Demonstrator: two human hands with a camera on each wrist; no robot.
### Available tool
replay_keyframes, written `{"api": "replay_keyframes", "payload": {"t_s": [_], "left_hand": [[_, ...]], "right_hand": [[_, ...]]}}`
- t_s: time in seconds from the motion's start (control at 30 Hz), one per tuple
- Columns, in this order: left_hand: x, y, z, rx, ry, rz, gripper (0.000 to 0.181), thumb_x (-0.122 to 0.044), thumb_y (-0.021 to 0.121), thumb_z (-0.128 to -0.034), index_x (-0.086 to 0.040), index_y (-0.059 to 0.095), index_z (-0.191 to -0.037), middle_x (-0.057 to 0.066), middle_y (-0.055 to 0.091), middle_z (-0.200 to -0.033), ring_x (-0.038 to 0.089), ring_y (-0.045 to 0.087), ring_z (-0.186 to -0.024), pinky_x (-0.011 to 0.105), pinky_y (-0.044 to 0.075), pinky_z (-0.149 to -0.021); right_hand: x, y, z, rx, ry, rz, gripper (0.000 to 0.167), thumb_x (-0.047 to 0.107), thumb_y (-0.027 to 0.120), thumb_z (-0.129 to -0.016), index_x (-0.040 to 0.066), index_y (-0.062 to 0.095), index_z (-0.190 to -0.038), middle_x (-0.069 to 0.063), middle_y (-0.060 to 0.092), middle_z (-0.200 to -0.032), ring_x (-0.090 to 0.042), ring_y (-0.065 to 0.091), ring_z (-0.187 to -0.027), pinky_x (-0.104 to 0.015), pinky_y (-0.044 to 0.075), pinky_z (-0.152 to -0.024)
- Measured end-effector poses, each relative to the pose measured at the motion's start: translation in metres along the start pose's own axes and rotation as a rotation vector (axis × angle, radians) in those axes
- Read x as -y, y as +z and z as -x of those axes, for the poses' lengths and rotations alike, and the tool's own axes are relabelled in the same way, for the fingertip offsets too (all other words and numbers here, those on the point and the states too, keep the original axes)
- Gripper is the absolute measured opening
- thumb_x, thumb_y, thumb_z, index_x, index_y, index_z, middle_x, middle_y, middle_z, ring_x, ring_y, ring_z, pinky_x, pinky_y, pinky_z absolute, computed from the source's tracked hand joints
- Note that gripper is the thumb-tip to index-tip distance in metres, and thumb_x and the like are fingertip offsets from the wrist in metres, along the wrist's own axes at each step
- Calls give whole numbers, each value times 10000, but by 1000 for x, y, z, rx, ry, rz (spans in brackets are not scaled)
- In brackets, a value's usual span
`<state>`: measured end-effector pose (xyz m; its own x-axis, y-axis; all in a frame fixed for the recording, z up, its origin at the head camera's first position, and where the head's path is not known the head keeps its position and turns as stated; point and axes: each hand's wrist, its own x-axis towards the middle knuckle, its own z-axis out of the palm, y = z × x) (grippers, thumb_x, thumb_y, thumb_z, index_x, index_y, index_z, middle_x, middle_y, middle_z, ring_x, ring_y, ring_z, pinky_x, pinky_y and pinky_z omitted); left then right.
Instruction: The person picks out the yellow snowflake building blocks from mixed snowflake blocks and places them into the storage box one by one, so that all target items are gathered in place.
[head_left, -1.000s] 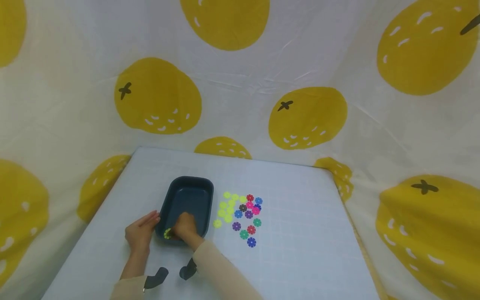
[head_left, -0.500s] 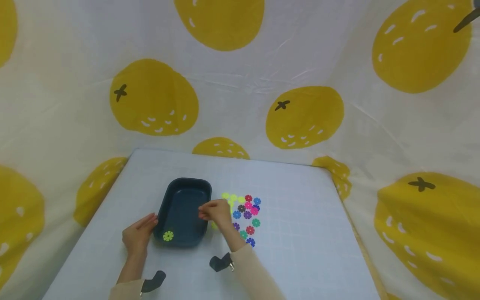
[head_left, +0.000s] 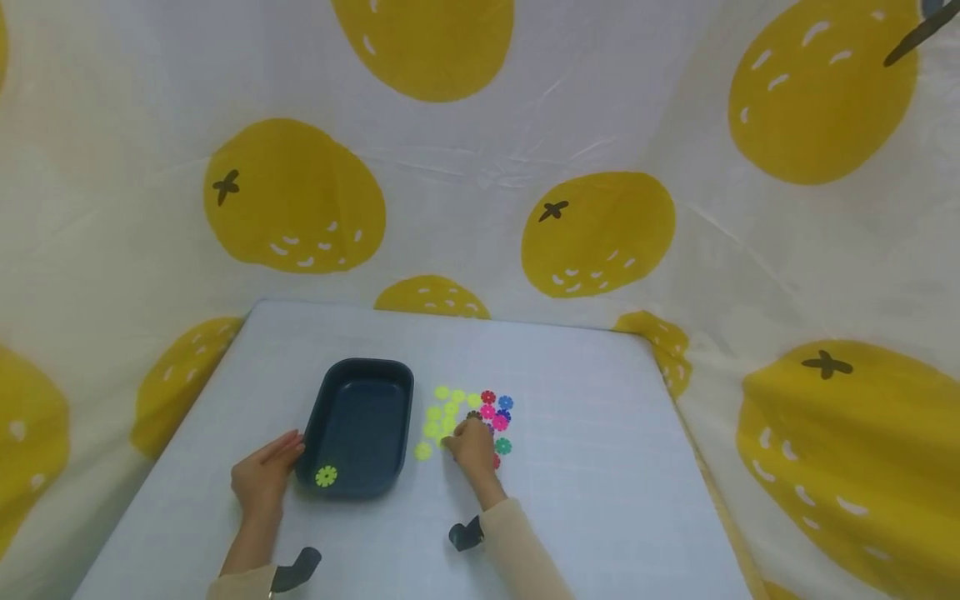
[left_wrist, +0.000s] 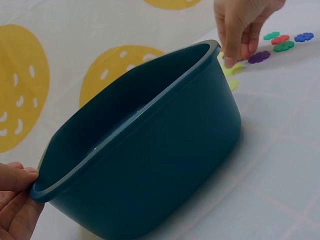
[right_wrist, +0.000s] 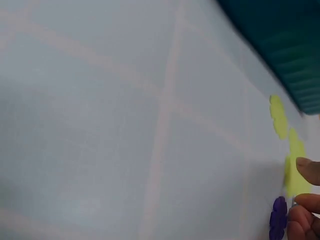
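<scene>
A dark teal tray lies on the table, one yellow-green notched disc in its near left corner. My left hand pinches the tray's left rim between thumb and fingers. Right of the tray, my right hand is over the loose discs, fingertips down at the yellow-green ones. In the right wrist view, thumb and forefinger of this hand stand apart beside a yellow-green disc; no held disc shows. A purple disc lies close by.
Red, blue, pink and green discs lie right of the yellow-green group, some partly behind the right hand. A cloth with large yellow fruit hangs behind and beside the white table.
My right hand has left the tray's near left corner and moved right to the loose discs. The yellow-green disc remains in the tray. My left hand has stayed at the rim.
</scene>
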<state>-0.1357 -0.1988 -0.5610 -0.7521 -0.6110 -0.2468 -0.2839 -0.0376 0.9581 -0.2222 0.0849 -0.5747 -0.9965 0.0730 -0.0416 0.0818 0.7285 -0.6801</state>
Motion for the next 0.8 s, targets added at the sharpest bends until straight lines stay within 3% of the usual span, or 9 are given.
{"api": "replay_keyframes", "payload": {"t_s": [0.13,0.27,0.43,0.5,0.6,0.7,0.8], "left_hand": [[1,0,0,1,3,21,389,-113,711,-917,-15,641,-1287,19,721,-1181,-195,589,-778,38,506,-742],[0,0,0,2,3,31,394,-96,722,-905,-9,643,-1280,-112,739,-1047,-195,591,-766,34,506,-732],[-2,0,1,6,14,26,394,-75,722,-901,8,639,-1277,-20,738,-1115,-197,592,-750,32,507,-720],[-3,0,2,9,19,26,397,-64,722,-898,15,636,-1277,74,709,-1183,-197,592,-747,33,508,-721],[-3,0,2,11,16,22,395,-59,717,-899,15,635,-1279,112,693,-1213,-202,585,-748,30,506,-720],[-2,1,2,1,4,21,391,-57,716,-899,8,640,-1277,129,683,-1234,-200,584,-749,29,505,-717],[-2,1,2,-3,3,17,389,-61,713,-903,8,639,-1278,156,665,-1259,-202,577,-754,25,503,-715]], "right_hand": [[3,8,1,-20,2,13,201,103,810,-787,13,644,-856,-39,562,-707,-141,511,-628,-247,457,-546],[5,11,1,-32,1,30,216,84,806,-785,5,637,-896,-48,580,-750,-143,532,-657,-267,509,-589],[6,13,2,-30,-15,3,215,49,763,-818,18,599,-952,-46,563,-794,-146,526,-688,-276,520,-628],[6,13,2,-34,-23,-5,186,25,725,-835,26,584,-956,-47,555,-780,-153,522,-678,-278,511,-619],[4,14,1,-54,-14,-25,158,-3,694,-824,10,621,-964,-64,612,-802,-167,562,-702,-292,535,-632],[1,13,-1,-60,29,-123,181,-9,710,-796,-35,690,-974,-112,682,-874,-176,634,-719,-296,581,-629],[1,11,-4,-20,111,-311,193,7,721,-816,-57,723,-997,-153,706,-939,-177,687,-720,-282,608,-621]]}}
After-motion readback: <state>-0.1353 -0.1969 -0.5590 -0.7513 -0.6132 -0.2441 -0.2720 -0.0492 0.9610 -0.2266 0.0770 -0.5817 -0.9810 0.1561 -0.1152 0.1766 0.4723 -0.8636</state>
